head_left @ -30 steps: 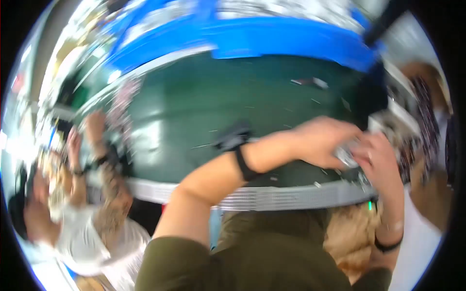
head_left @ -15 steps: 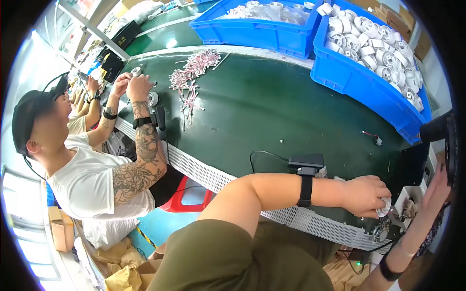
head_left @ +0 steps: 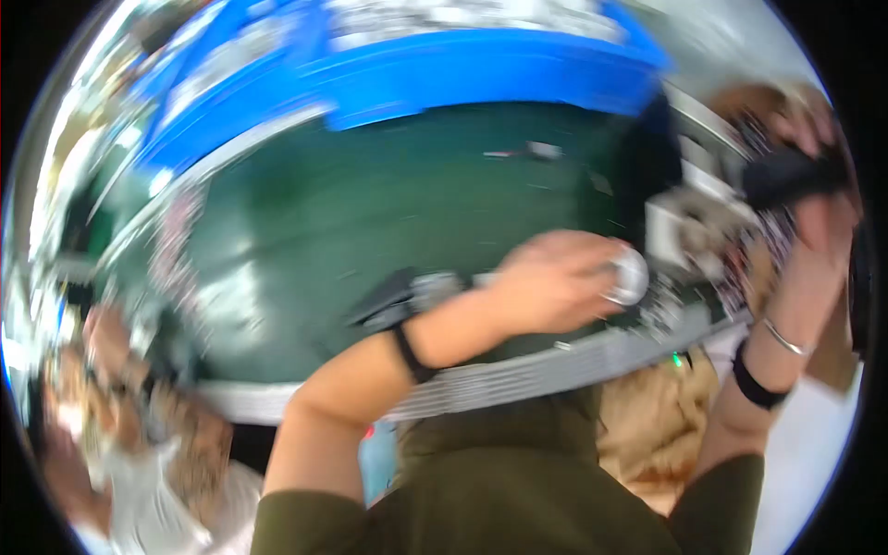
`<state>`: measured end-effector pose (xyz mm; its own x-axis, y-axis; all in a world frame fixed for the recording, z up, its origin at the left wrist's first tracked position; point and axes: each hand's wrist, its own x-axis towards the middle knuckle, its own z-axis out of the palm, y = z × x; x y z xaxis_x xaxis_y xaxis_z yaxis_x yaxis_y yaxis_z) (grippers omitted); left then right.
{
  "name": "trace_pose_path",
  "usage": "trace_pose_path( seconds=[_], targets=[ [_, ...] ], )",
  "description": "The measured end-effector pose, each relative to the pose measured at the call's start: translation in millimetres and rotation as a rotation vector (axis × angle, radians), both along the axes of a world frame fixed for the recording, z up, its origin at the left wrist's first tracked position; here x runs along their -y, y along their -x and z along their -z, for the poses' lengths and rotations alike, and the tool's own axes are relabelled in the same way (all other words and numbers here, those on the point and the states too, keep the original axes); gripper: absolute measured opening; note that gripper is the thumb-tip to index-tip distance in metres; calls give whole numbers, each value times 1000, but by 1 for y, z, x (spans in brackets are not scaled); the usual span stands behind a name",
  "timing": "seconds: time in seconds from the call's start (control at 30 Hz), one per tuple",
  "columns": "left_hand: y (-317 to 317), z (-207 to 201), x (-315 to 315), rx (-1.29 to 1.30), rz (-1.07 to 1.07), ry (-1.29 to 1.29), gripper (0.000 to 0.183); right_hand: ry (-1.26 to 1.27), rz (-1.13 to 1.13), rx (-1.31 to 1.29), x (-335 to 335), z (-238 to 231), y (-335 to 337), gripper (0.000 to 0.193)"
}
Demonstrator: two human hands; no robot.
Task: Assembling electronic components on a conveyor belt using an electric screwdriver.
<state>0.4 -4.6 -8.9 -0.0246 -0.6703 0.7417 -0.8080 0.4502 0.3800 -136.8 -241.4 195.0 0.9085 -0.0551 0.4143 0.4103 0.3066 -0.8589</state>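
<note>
My left hand (head_left: pixel 560 282) is holding a round white part (head_left: pixel 635 277) near the tabletop's (head_left: pixel 370 199) right edge. I cannot tell whether my right hand (head_left: pixel 823 222) is gripping.

Glare whitens the far left; pale reflections streak the smooth dark-green table (head_left: pixel 398 203) left of centre; motion blur smears the frame, edges bowing toward black corners.

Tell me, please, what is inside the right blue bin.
A heap of whitish pieces shows inside the right blue bin, too blurred to tell their shape. The bin's front wall and the uppermost pieces cover whatever lies deeper.
</note>
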Motion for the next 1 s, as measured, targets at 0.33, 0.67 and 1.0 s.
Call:
trace_pose_path(
  seconds=[0.33, 0.67, 1.0],
  targets=[
    [2, -14, 1, 82, 23, -137, 33, 256, 837, 152, -42, 84, 47, 4],
    [-1, -11, 3, 92, 33, -122, 33, 186, 867, 127, -45, 104, 38, 37],
    [0, -10, 0, 91, 14, -127, 35, 248, 860, 151, -58, 109, 40, 41]
  ],
)
